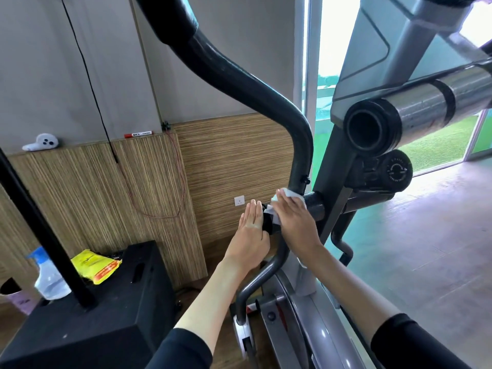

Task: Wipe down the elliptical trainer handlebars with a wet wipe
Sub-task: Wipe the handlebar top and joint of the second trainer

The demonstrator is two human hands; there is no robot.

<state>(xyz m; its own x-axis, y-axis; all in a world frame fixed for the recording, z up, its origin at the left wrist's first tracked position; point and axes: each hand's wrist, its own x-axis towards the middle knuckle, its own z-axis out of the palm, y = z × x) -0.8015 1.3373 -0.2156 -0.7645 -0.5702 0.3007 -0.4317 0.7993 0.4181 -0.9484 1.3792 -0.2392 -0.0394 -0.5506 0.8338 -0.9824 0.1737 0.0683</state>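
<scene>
— Where is the wet wipe [291,193]?

— Down low, at the bottom end of the big black handlebar [239,75], right where it meets the short black tube [315,206]. The right grip [292,222] lies flat on top of it, fingers straight, and presses it on the bar.

— And the other one?

— The left grip [251,235] holds nothing. It is wide and flat, with the palm against the black end cap [267,222] just beside the wipe (I think it stops the bar from swinging).

— So is the job nearly done?

— I can't tell for sure. The bar looks the same all the way up, so nothing shows which bits are clean. My guess is the middle of the job: the wipe is on the lowest bit, and the foam part [165,17] at the top is well apart from it.

— Anything else left?

— Probably the handlebar on the other side, which I can't see properly. A spray bottle [49,278] and a yellow pack [95,265] sit on the black box [106,315] to the left, with no hand near them.
</scene>
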